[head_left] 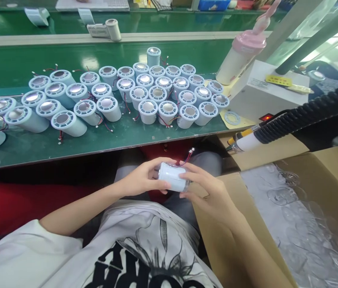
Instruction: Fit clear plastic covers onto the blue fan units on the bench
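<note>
Green bench (37,146) runs from 9 to 2 o'clock around the held cylinder (172,178), crowded with pale blue cylinders (168,109), with a pink-capped bottle (236,56) at 1 o'clock beside a white unit (260,90). At 4 o'clock an open carton (321,188) contains a jumble of clear plastic pieces (303,224). Above the lap at the dial's centre, the left hand (140,178) pinches one end between thumb and fingers, while the right hand (209,190), fingers parted, touches the other end near its wires (189,155).
</note>
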The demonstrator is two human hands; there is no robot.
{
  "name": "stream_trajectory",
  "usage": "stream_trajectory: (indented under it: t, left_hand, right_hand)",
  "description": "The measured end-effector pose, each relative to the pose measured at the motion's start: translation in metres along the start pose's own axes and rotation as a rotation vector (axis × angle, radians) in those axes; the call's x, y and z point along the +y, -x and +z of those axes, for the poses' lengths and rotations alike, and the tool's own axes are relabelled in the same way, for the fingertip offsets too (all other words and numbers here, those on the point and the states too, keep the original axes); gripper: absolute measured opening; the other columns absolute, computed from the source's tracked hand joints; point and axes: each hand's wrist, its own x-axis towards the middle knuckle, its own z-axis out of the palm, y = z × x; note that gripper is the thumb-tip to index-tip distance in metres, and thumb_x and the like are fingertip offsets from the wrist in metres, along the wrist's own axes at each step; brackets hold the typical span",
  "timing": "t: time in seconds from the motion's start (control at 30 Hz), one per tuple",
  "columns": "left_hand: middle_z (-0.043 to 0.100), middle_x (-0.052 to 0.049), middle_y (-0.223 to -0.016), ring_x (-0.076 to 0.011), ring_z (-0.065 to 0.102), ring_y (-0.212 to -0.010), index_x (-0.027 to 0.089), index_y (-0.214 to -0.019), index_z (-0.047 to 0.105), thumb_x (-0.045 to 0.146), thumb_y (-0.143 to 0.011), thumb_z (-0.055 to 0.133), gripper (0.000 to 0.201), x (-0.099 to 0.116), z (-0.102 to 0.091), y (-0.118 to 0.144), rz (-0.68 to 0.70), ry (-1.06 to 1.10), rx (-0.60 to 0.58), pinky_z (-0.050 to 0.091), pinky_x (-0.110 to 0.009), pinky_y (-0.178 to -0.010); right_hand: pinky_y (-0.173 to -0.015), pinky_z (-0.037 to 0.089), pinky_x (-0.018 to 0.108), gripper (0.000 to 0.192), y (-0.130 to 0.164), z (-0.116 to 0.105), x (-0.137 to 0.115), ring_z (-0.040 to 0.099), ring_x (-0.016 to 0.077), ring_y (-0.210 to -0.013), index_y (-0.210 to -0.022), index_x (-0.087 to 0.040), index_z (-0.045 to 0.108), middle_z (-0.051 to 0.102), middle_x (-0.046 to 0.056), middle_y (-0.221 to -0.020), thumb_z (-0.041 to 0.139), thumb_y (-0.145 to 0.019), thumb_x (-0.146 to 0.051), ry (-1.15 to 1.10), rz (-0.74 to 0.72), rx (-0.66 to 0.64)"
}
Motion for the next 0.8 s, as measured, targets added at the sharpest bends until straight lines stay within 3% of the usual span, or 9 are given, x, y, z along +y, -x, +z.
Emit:
stream_trajectory:
  t: [0.07,0.17,0.3,0.5,0.8]
  left_hand:
    - [0.054,-0.011,-0.128,-0.0206,0.064,-0.091,0.026,-0.131,0.046,0.031,-0.073,0.074,0.065,0.003,0.000,0.002,-0.033,-0.025,-0.038,0.057,-0.030,-0.066]
    - [0.054,-0.010,-0.129,-0.0220,0.064,-0.098,0.029,-0.136,0.044,0.029,-0.069,0.078,0.075,0.008,-0.001,0.005,0.001,-0.164,-0.072,0.056,-0.031,-0.076]
    - [0.053,-0.010,-0.134,-0.0239,0.061,-0.109,0.028,-0.135,0.046,0.027,-0.068,0.078,0.075,0.011,-0.002,0.008,0.082,-0.278,-0.092,0.053,-0.035,-0.090]
    - [0.053,-0.011,-0.136,-0.0245,0.056,-0.118,0.027,-0.136,0.047,0.026,-0.068,0.078,0.075,0.012,-0.002,0.010,0.197,-0.410,-0.092,0.049,-0.036,-0.096]
    - [0.053,-0.012,-0.137,-0.0257,0.055,-0.121,0.025,-0.137,0.046,0.027,-0.069,0.077,0.074,0.015,-0.004,0.011,0.293,-0.561,-0.100,0.044,-0.039,-0.102]
  right_hand:
    - [-0.099,0.049,0.038,0.044,0.004,-0.001,0.000,0.057,0.0245,-0.119,-0.115,-0.026,0.060,0.059,0.009,-0.130,0.073,-0.075,-0.013,0.056,-0.044,-0.011]
    - [-0.096,0.052,0.036,0.047,0.006,-0.002,-0.001,0.056,0.0239,-0.119,-0.117,-0.026,0.054,0.058,0.009,-0.131,0.074,-0.076,-0.018,-0.018,-0.006,-0.042]
    - [-0.091,0.056,0.034,0.046,0.007,-0.003,-0.007,0.059,0.0233,-0.116,-0.117,-0.026,0.054,0.060,0.007,-0.124,0.075,-0.076,-0.021,-0.144,0.088,-0.053]
    - [-0.089,0.057,0.040,0.045,0.007,-0.005,-0.013,0.060,0.0259,-0.111,-0.117,-0.026,0.055,0.060,0.008,-0.122,0.074,-0.077,-0.025,-0.292,0.238,-0.086]
    - [-0.076,0.058,0.029,0.040,0.005,-0.005,-0.017,0.062,0.0191,-0.096,-0.112,-0.025,0.053,0.062,0.005,-0.107,0.073,-0.078,-0.028,-0.514,0.406,-0.094]
